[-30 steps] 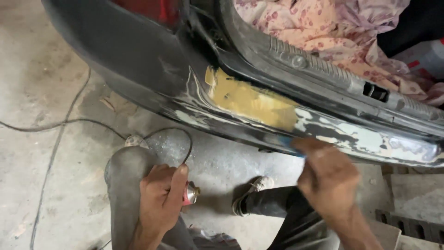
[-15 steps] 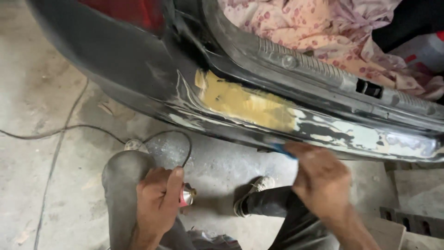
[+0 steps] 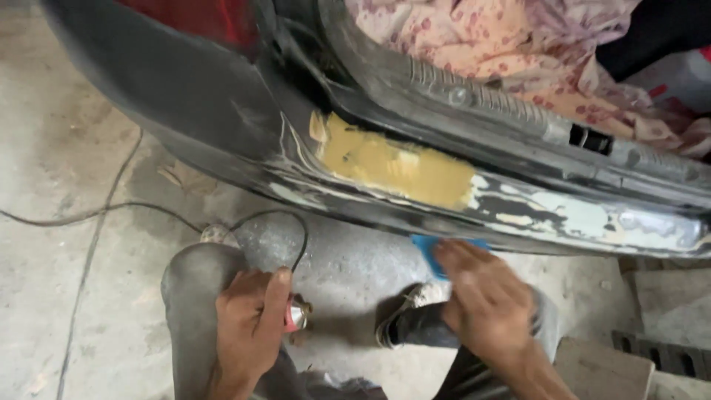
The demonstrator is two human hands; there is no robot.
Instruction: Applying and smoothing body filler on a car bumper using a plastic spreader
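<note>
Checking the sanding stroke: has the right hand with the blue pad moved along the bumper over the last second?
Yes. The right hand and blue pad slid leftward under the bumper, closer to the yellow filler patch.

Blue pad (image 3: 428, 250) pressed flat against bumper's lower edge (image 3: 518, 237).

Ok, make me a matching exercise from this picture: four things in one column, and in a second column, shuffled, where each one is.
Things:
1. flat blue piece
2. small red and silver can
3. yellow-tan filler patch
4. pink floral cloth

Places:
A. on the black car bumper's top edge
B. inside the open car boot
C. under the right hand's fingertips, against the bumper's lower edge
D. gripped in the left hand, by the knee

Pairs: 1-C, 2-D, 3-A, 4-B
</note>
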